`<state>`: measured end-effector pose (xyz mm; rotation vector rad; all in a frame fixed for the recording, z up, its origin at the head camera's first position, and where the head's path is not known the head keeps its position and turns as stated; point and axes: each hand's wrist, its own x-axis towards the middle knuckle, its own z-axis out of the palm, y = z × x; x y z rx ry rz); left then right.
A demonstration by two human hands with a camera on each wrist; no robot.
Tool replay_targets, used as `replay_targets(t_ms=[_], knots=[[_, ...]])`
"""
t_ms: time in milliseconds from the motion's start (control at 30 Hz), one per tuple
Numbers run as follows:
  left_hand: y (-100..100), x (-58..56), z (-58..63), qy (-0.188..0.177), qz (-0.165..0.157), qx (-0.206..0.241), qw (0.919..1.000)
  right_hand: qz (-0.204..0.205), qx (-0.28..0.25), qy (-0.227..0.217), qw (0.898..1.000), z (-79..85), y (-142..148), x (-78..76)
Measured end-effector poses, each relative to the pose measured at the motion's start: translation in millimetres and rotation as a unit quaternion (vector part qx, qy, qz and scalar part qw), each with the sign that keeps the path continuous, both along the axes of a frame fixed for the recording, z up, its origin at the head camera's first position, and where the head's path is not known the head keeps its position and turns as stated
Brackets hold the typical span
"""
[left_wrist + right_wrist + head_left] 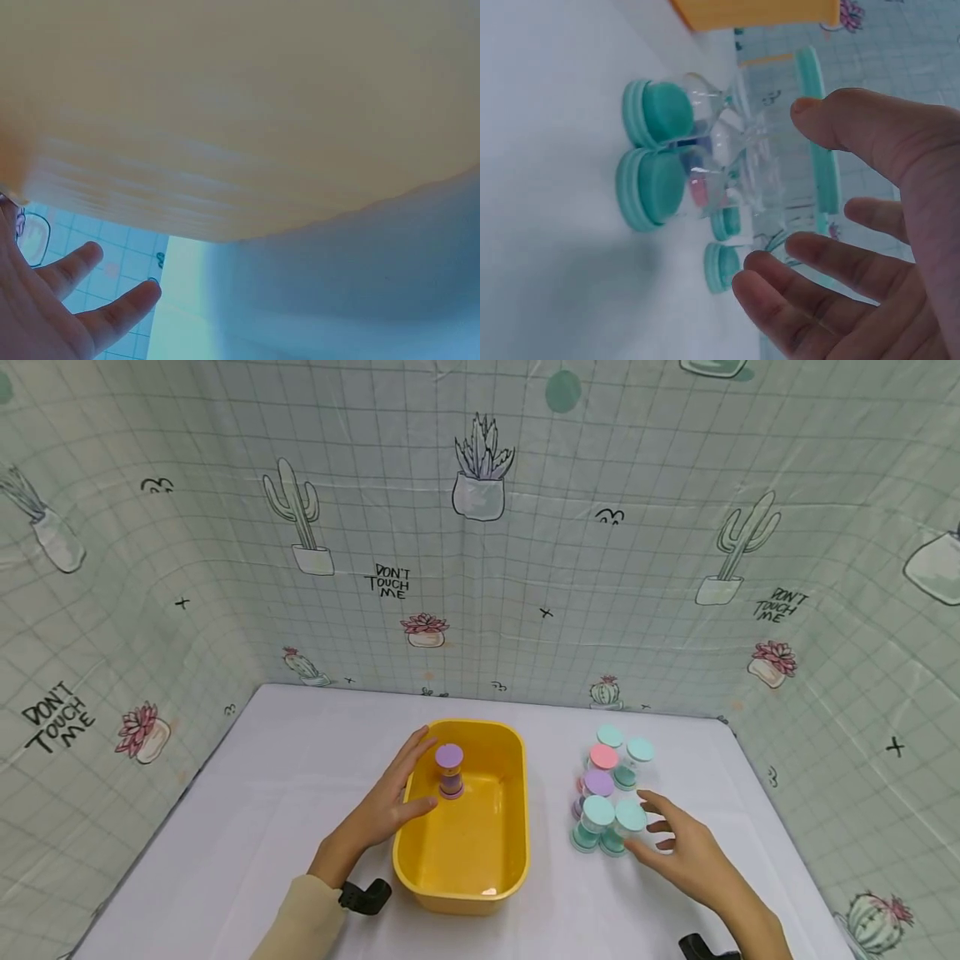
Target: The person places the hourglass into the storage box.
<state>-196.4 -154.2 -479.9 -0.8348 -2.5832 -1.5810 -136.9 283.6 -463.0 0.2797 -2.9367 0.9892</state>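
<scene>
My left hand (382, 806) is at the left side of a yellow plastic bin (480, 856), with fingers outstretched along the rim and the thumb over it. Inside the bin, near its back left, a purple sand timer (450, 757) stands upright. My right hand (690, 856) is spread around a teal sand timer (630, 816) at the group's front right, thumb near its cap. In the right wrist view, that timer's teal base (660, 189) is on the table, next to another teal timer's base (667, 110). The fingers there are parted and loosely bent.
Behind the front teal timers are a purple timer (598, 782), a pink timer (603, 757) and two more teal-capped ones, the rear one (610, 736) farthest back. The white table (300, 760) is enclosed by a printed grid cloth (525, 568) at the back and sides.
</scene>
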Motion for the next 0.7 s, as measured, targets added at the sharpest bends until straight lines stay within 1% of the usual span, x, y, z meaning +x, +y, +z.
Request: replay_targets(t_ms=[133,233,333,467,700], knots=[[-0.2,-0.4,1.2,-0.003,0.001,-0.002,1.0,0.003,-0.004,-0.017,1.0,-5.7,6.4,0.6],[-0.2,-1.7,1.4,0.0,-0.001,-0.001,1.0,0.007,-0.006,-0.014,1.0,-7.0,9.4,-0.6],[0.0,-2.5,1.0,0.0,-0.003,0.002,1.0,0.01,-0.009,-0.016,1.0,-5.9,10.4,-3.3],[-0.3,-1.2,-0.8,-0.01,-0.002,0.004,0.9999,0.013,-0.016,-0.025,0.999,-4.0,9.0,-7.0],[0.9,-0.4,-0.5,-0.012,-0.001,0.001,0.9999,0.003,-0.019,-0.031,0.999,-1.0,5.5,-10.1]])
